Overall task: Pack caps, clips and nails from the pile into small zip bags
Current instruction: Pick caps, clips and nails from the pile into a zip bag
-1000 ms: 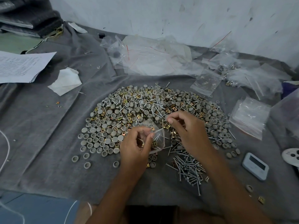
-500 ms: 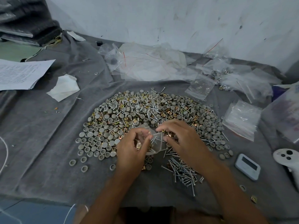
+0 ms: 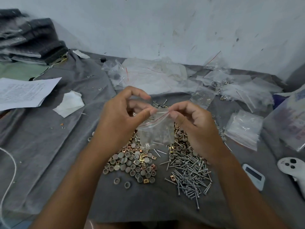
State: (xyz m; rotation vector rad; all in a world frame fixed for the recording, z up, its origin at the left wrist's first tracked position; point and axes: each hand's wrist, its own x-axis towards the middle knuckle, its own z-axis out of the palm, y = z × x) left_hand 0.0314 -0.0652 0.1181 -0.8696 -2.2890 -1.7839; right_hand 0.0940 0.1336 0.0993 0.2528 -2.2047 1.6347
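I hold a small zip bag up between my two hands, above the pile of caps, clips and nails on the grey cloth. My left hand pinches the bag's top edge at its left end with thumb and curled fingers; my right hand pinches the same edge at its right end. The red zip line runs between my two pinches, tilted, higher at the right than the left. The bag hangs down from that edge, its long axis roughly upright, bottom toward the pile.

Inside it I can see a few nails and some pale shapes through the plastic, but the film is blurred and I cannot count them. My hands and forearms hide much of the pile's middle. The loose nails lie heaped at the near right, pointing every way. More clear bags lie to the right and behind, their contents hard to make out.
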